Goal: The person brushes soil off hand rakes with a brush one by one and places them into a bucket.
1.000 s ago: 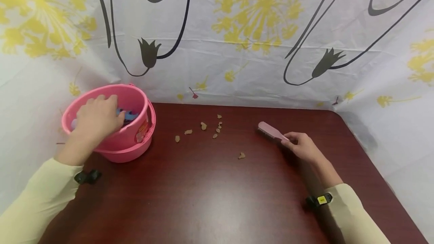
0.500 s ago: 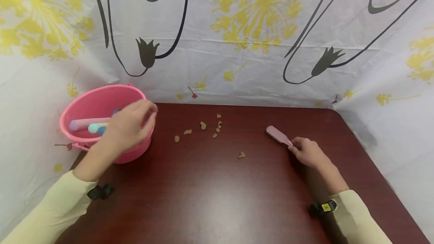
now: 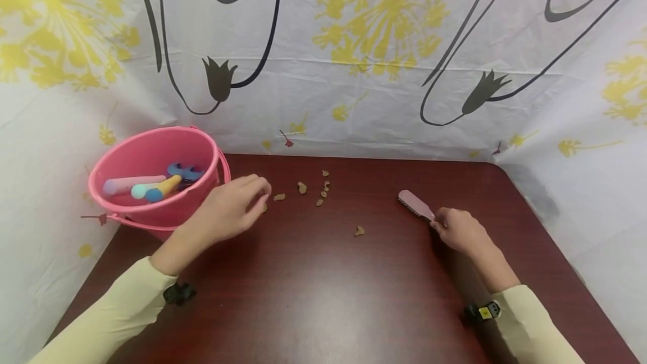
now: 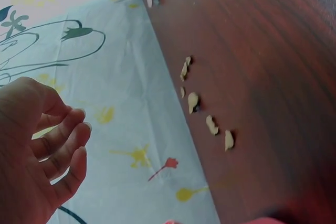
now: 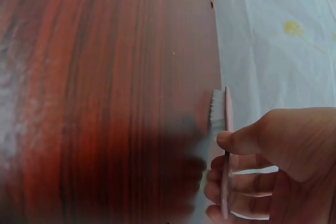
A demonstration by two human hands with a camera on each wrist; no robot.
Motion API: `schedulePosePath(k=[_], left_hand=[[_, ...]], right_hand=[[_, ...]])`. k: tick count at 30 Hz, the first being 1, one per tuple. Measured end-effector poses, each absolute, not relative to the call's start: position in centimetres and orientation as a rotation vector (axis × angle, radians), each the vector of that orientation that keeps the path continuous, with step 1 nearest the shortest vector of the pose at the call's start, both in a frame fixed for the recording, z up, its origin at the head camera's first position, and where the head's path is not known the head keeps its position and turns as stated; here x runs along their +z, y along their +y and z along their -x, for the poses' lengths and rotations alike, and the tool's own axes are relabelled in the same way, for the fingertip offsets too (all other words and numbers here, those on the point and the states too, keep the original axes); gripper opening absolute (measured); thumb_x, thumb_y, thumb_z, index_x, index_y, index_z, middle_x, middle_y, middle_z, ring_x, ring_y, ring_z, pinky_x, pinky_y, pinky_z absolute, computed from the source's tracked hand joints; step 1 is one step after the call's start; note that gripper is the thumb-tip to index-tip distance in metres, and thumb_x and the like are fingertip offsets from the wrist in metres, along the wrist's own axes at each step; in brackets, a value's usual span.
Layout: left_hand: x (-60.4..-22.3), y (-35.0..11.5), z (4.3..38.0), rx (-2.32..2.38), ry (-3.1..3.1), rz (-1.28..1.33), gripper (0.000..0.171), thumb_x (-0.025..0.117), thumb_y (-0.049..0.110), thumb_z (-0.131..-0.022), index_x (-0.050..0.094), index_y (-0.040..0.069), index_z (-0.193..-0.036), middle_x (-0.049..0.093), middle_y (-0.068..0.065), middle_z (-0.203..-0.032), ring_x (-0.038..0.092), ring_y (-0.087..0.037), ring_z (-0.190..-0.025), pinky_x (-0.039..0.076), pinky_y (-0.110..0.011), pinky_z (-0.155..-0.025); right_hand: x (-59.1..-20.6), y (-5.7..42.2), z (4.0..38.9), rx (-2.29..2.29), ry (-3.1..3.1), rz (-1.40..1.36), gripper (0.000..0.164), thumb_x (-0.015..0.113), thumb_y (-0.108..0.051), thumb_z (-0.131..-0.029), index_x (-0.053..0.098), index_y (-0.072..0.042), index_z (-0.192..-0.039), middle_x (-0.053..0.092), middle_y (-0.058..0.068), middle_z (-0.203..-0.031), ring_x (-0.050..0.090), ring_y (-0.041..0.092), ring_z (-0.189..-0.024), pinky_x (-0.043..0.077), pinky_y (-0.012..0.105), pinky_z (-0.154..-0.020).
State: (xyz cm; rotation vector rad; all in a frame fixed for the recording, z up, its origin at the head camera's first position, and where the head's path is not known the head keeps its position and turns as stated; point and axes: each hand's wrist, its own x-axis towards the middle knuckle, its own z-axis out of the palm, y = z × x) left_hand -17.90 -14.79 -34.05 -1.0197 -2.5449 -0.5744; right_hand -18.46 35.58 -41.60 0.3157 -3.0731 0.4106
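My right hand (image 3: 462, 235) pinches the handle of a pink brush (image 3: 414, 203) between thumb and fingers, over the right side of the table. In the right wrist view the brush (image 5: 228, 150) stands on edge, its bristles turned toward the tabletop. My left hand (image 3: 229, 206), its fingers loosely bent, hovers just right of the pink bucket (image 3: 162, 215). Nothing shows between its fingers in the left wrist view. Small tan scraps (image 3: 302, 188) lie scattered about mid-table, and the left fingertips partly cover the nearest one.
Inside the bucket are a yellow and blue stick-like thing (image 3: 165, 187), a pink and lilac one (image 3: 133, 184) and a blue piece (image 3: 184, 172). A patterned white sheet (image 3: 303, 72) hangs along the back and sides of the dark wooden table (image 3: 323, 291).
My left hand has come out of the bucket and swung right toward the scraps, uncovering the bucket's contents. The right hand and brush have shifted slightly right and nearer to me.
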Motion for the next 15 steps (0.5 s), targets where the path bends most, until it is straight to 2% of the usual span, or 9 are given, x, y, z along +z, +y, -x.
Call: schedulePosePath(k=[5, 9, 15], left_hand=[[-35.1, -13.9, 18.0, -0.594, -2.573, 1.048, 0.017, 0.074, 0.012, -0.089, 0.065, 0.012, -0.103, 0.065, 0.002, -0.094, 0.056, -0.012, -0.074, 0.053, -0.029, -0.063], [-35.6, -13.3, 18.3, -0.632, -2.607, 1.056, 0.019, 0.076, 0.013, -0.088, 0.065, 0.013, -0.104, 0.066, 0.001, -0.096, 0.058, -0.013, -0.075, 0.054, -0.029, -0.067], [-35.9, -12.9, 18.7, -0.641, -2.62, 1.065, 0.02, 0.076, 0.012, -0.087, 0.065, 0.012, -0.104, 0.063, 0.001, -0.093, 0.057, -0.014, -0.075, 0.054, -0.03, -0.068]], right_hand=[[-41.5, 35.4, 18.3, 0.36, -3.088, -0.306, 0.009, 0.07, -0.014, -0.093, 0.065, -0.006, -0.091, 0.062, 0.005, -0.076, 0.059, 0.029, -0.066, 0.048, 0.054, -0.057], [-41.5, 35.5, 18.3, 0.333, -3.088, -0.319, 0.01, 0.071, -0.014, -0.092, 0.064, -0.007, -0.089, 0.061, 0.006, -0.076, 0.06, 0.03, -0.067, 0.048, 0.056, -0.057], [-40.7, 35.6, 18.3, 0.309, -3.138, -0.325, 0.015, 0.069, -0.019, -0.095, 0.064, -0.005, -0.093, 0.06, 0.007, -0.078, 0.058, 0.027, -0.069, 0.048, 0.051, -0.058]])
